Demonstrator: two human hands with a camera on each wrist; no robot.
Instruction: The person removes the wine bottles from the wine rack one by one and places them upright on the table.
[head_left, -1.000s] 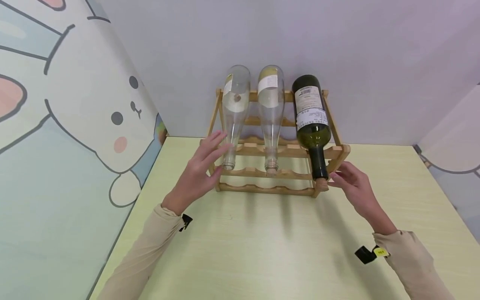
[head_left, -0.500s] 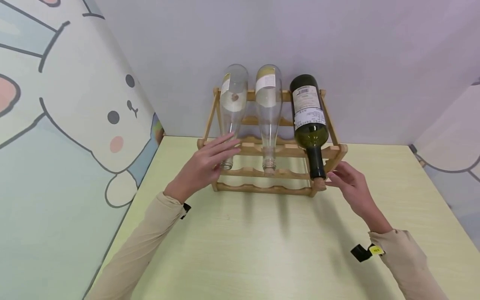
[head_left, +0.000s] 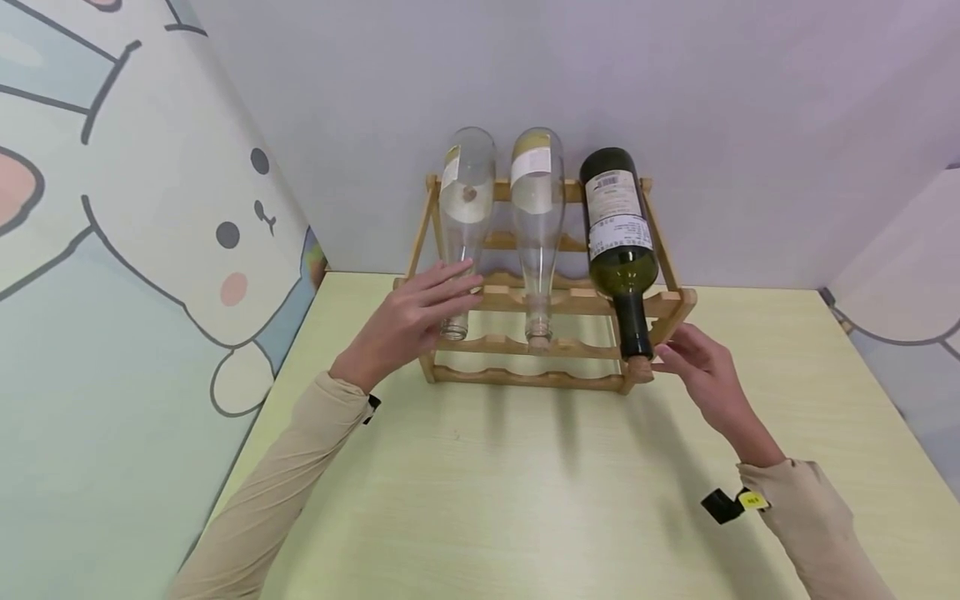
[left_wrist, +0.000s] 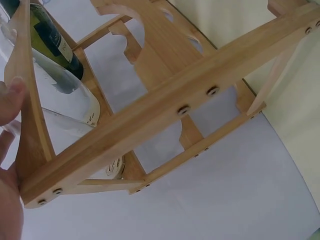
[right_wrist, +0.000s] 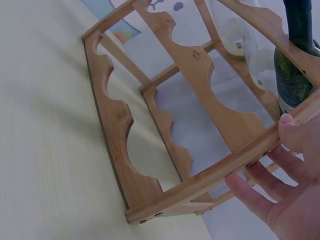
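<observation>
A wooden wine rack (head_left: 562,379) carries three bottles, necks sloping down toward me. My left hand (head_left: 405,321) lies across the neck of the left clear glass bottle (head_left: 467,200), fingers over it at the front rail, thumb hidden in the head view. In the left wrist view a fingertip (left_wrist: 16,89) meets the scalloped rail. My right hand (head_left: 701,367) holds the rack's right side post; the right wrist view shows the thumb (right_wrist: 290,131) on one edge and several fingers along the other. Near it a dark green wine bottle (head_left: 621,221) ends in a cork (head_left: 639,368).
A second clear bottle (head_left: 536,200), corked, lies in the middle of the rack. The rack stands on a pale wooden table (head_left: 480,500) against a grey-white wall (head_left: 480,67). A rabbit mural (head_left: 172,192) covers the left wall.
My left hand has moved rightward from beside the left clear bottle to lie across its neck. The right hand stays at the rack's post; the view has shifted slightly.
</observation>
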